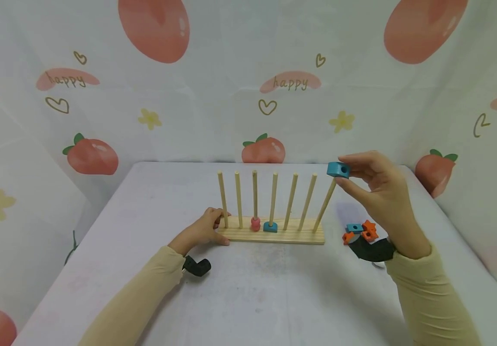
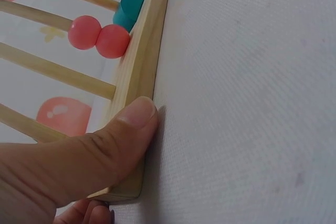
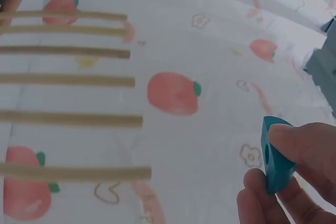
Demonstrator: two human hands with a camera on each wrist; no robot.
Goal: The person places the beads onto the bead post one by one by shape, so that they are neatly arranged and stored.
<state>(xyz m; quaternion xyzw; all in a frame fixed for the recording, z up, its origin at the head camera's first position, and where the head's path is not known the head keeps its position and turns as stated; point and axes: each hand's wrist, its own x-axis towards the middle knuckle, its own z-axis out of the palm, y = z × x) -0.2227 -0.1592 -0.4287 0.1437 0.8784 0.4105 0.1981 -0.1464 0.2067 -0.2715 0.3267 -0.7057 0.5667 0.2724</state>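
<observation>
A wooden peg board [image 1: 283, 235] with several upright pegs stands on the table. My left hand [image 1: 207, 226] grips its left end, the thumb [image 2: 139, 113] on the front edge and the fingers mostly hidden behind. On one peg sits a red double-ball bead [image 2: 98, 37], low at the base. The peg beside it carries a blue half-round block [image 1: 270, 227]. Up at the right, my right hand [image 1: 376, 185] pinches a blue block [image 3: 278, 156] with a hole through it between thumb and fingers. In the head view that block overlaps the top of the rightmost peg [image 1: 326, 204].
Right of the board, under the right wrist, lie a loose blue block [image 1: 354, 228] and several orange pieces [image 1: 369, 231], one star-shaped. A black wrist strap [image 1: 371, 250] partly covers them. Behind the table hangs a fruit-printed cloth [image 1: 214, 96].
</observation>
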